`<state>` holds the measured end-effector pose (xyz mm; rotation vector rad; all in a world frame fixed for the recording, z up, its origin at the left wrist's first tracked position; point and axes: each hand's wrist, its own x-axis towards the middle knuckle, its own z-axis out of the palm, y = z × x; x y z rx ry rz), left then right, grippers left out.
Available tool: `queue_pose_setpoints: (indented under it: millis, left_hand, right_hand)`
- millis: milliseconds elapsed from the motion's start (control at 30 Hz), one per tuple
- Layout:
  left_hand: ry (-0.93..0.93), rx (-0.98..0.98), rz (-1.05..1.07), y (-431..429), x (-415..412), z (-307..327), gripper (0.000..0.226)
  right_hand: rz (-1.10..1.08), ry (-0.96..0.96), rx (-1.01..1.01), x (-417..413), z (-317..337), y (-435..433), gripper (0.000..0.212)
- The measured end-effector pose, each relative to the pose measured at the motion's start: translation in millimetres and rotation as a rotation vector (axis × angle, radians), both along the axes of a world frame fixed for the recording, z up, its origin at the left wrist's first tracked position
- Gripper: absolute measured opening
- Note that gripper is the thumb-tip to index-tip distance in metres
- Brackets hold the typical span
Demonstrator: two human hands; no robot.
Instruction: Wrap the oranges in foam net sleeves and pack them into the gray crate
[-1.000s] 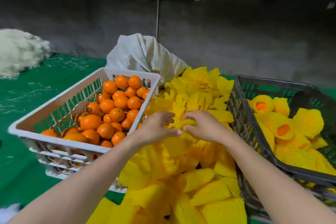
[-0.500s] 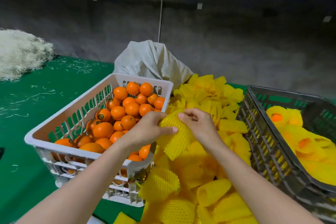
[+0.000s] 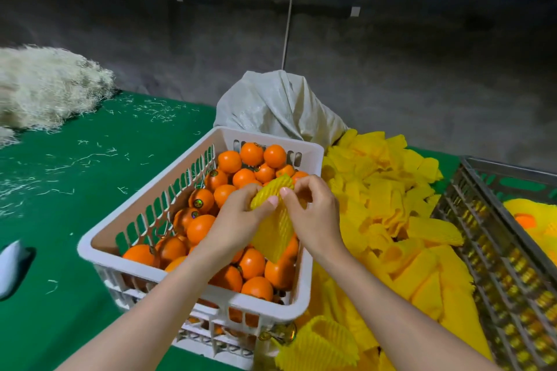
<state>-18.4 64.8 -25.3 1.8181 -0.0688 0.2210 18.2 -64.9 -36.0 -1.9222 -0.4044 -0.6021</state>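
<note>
A white crate (image 3: 304, 280) holds several loose oranges (image 3: 251, 263). Above its right half my left hand (image 3: 238, 220) and my right hand (image 3: 313, 214) both pinch the top edge of one yellow foam net sleeve (image 3: 275, 233), which hangs flat between them. No orange is in the sleeve. A heap of yellow foam sleeves (image 3: 388, 214) lies right of the white crate. The gray crate (image 3: 482, 238) stands at the far right, with wrapped oranges (image 3: 526, 220) partly visible inside.
A tied pale sack (image 3: 277, 108) sits behind the white crate. Pale shredded fibre (image 3: 45, 87) is piled at the far left on the green table cover (image 3: 75, 190), with strands scattered about. A white object (image 3: 12, 265) lies at the left edge.
Both hands lifted one sleeve out of the yellow heap and carried it left, over the white crate. The view shifted left and down.
</note>
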Motion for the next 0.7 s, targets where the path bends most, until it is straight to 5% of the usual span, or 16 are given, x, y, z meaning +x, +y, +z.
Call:
queue_pose_setpoints:
  millis: [100, 200, 333, 367, 500, 567, 700]
  left_hand:
    - [-0.005, 0.183, -0.091, 18.5, 24.6, 6.2, 0.016]
    - [0.168, 0.178, -0.215, 43.7, 66.0, 11.0, 0.019]
    - [0.443, -0.104, -0.372, 65.8, 125.3, 0.6, 0.038]
    - [0.435, -0.043, -0.296, 66.8, 142.3, -9.5, 0.040]
    - [0.377, 1.034, -0.194, 48.3, 193.8, -65.1, 0.060]
    - [0.407, 1.224, -0.220, 35.6, 205.2, -94.3, 0.062]
    - [0.396, 1.215, -0.167, 40.4, 222.1, -108.0, 0.073]
  right_hand:
    - [0.131, 0.150, 0.076, 19.2, 3.1, 14.4, 0.026]
    - [0.049, 0.052, -0.068, 44.3, 2.8, 24.9, 0.017]
    - [-0.021, -0.026, -0.130, 66.0, -7.0, 23.0, 0.019]
    - [0.003, -0.014, -0.134, 66.9, -11.3, 21.4, 0.020]
    - [0.049, 0.014, -0.314, 74.3, -27.0, 17.0, 0.030]
    - [-0.017, 0.115, -0.322, 84.5, -32.2, 14.9, 0.038]
    - [-0.017, 0.241, -0.267, 90.7, -34.5, 11.0, 0.039]
